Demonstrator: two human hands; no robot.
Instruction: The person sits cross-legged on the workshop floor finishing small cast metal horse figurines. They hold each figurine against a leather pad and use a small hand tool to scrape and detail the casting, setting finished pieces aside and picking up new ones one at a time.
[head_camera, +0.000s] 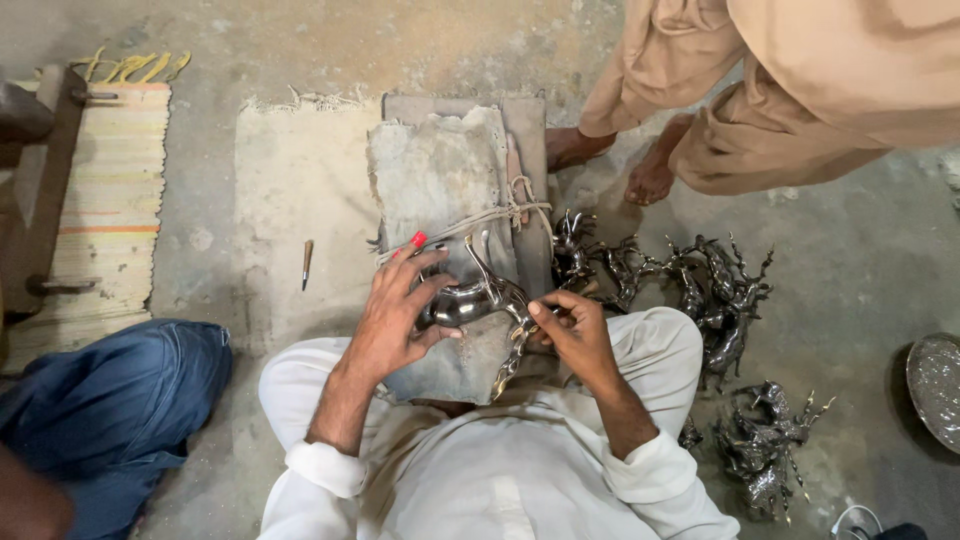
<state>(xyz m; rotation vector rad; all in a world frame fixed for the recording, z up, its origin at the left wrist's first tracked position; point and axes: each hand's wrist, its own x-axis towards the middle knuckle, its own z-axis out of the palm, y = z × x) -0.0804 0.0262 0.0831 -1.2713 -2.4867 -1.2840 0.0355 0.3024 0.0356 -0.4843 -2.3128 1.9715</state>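
A shiny metal animal figurine (480, 298) lies on a cloth-wrapped block (440, 180) in front of me. My left hand (395, 310) grips its body from the left, fingers curled over it. A red-tipped tool (412, 243) pokes out just above those fingers. My right hand (572, 335) pinches the figurine's leg end at the right. I sit on the floor in white sleeves, with the block tied by a rope (505, 212).
Several dark metal deer figurines (715, 300) lie in heaps on the floor at right. A person in tan clothes squats at top right, bare feet (650, 180) near the block. A blue-clad knee (110, 400) is at left, a striped mat (110, 200) beyond, a small chisel (307, 262), a metal dish (935, 385).
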